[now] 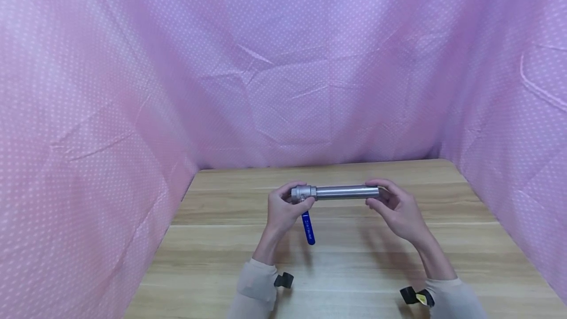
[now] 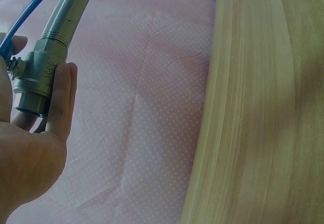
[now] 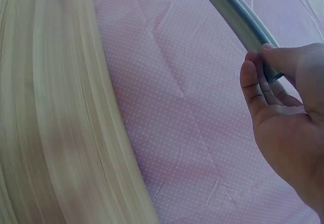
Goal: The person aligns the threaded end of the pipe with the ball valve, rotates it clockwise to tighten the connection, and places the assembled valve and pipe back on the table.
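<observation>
My left hand (image 1: 283, 210) grips a silver ball valve (image 1: 303, 192), thumb in front and fingers behind its body. The valve's blue lever handle (image 1: 308, 228) points down toward me in the head view. A straight metal pipe (image 1: 347, 192) runs rightward from the valve's hex end, and threads show at the joint in the left wrist view. At the pipe's far end, my right hand (image 1: 400, 213) pinches the tube (image 3: 243, 19) between thumb and fingertips. Valve and pipe are held level above the wooden table (image 1: 336, 270), between both hands.
Pink dotted cloth (image 1: 283, 87) hangs behind the table and along both sides. Black straps with small blocks (image 1: 283, 280) sit on both wrists over light sleeves (image 1: 254, 289). Shadows of the hands fall on the tabletop.
</observation>
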A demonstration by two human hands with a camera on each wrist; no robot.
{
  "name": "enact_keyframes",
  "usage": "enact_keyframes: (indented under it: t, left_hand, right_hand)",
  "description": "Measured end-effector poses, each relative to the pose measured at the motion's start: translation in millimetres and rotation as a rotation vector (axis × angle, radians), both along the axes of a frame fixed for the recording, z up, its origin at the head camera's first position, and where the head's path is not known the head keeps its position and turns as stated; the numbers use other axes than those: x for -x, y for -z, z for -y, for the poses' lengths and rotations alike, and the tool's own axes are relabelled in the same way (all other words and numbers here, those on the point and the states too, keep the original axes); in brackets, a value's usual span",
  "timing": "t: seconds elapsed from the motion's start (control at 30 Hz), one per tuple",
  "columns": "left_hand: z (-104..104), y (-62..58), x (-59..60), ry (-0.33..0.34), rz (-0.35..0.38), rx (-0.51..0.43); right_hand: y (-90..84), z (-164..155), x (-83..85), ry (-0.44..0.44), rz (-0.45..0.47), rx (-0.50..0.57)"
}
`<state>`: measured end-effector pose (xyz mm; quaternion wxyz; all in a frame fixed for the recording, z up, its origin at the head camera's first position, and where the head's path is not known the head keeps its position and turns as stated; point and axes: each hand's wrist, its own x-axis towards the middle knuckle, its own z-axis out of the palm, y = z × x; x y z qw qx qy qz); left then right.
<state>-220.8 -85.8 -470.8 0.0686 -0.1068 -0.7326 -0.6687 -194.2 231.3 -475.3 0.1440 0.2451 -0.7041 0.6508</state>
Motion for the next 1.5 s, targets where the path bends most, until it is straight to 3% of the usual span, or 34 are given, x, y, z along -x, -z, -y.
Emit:
enact_keyframes:
  t: [0.33,0.77,1.07,1.5]
  left_hand:
    - [1.0,0.2,0.6,0.010,-0.011,-0.001]
    - [2.4,0.1,1.4,0.019,-0.006,-0.011]
    - [4.3,0.7,2.2,0.014,0.002,-0.017]
    - [4.4,1.6,3.4,0.030,-0.010,-0.018]
  right_hand:
    - [-1.9,0.5,-2.7,0.109,-0.011,-0.123]
    - [-5.9,-2.2,-6.0,0.110,0.040,-0.212]
    - [-4.1,-2.3,-1.2,-0.038,-0.008,-0.036]
    - [-4.2,-1.0,-3.7,0.128,-0.032,-0.166]
